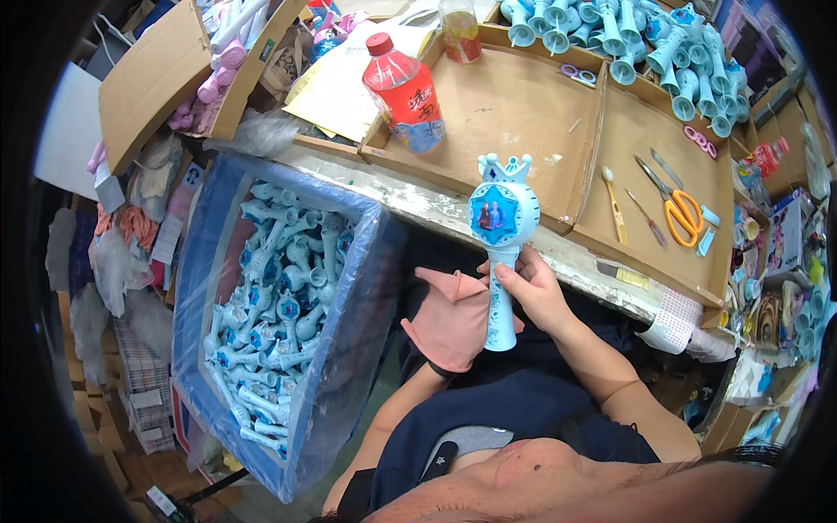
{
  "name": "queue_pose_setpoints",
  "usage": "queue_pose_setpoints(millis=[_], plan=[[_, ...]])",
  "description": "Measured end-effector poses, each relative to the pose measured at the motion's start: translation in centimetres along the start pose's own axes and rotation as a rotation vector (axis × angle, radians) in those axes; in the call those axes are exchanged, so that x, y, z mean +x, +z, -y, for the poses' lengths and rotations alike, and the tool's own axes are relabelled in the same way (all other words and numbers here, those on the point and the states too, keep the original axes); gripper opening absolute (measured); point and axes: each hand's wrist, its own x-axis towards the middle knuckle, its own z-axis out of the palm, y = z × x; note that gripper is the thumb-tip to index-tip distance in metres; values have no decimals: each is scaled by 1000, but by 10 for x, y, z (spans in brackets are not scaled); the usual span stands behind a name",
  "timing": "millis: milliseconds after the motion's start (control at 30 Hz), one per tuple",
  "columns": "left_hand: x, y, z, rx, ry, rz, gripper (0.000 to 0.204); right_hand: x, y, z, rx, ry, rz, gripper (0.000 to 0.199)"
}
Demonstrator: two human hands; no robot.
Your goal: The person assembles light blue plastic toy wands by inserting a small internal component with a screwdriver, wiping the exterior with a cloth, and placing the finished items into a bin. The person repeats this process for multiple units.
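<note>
A light-blue toy wand (500, 301) with a crown top and a star-shaped picture on its round head stands nearly upright in front of my body. My right hand (534, 288) is closed around its handle just below the head. Close against the handle's left side, a pink cloth (449, 321) covers my left hand, whose fingers are hidden beneath it. Part of the cloth also shows to the right of the handle. A dark band circles my left wrist.
A blue plastic-lined bin (196, 305) of similar wands stands at left. On the table are cardboard trays (514, 105), a red-labelled bottle (405, 96), orange-handled scissors (680, 213), a toothbrush (615, 209) and a screwdriver (645, 218). Blue wand parts (628, 39) are heaped at the back right.
</note>
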Motion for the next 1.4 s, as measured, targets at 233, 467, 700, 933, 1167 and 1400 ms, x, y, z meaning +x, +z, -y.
queue_pose_setpoints(millis=[233, 467, 700, 933, 1167, 1400], plan=[[10, -14, 11, -1531, -555, 202, 79, 3, -13, 8, 386, 118, 168, 31], [19, -26, -13, -1621, -423, 20, 100, -8, -7, 3, 585, 297, 300, 34], [18, -22, 21, -2370, -688, 259, 46, -8, -41, 48, 363, 95, 237, 43], [9, -22, 48, -2033, -400, 483, 35, 19, -119, 159, 174, -137, -314, 51], [-7, -28, 40, -1827, -444, 197, 33, 94, -164, 255, -321, -209, -279, 39], [-27, -44, 34, -1800, -603, -121, 32, 174, -262, 288, -484, -160, -733, 39]])
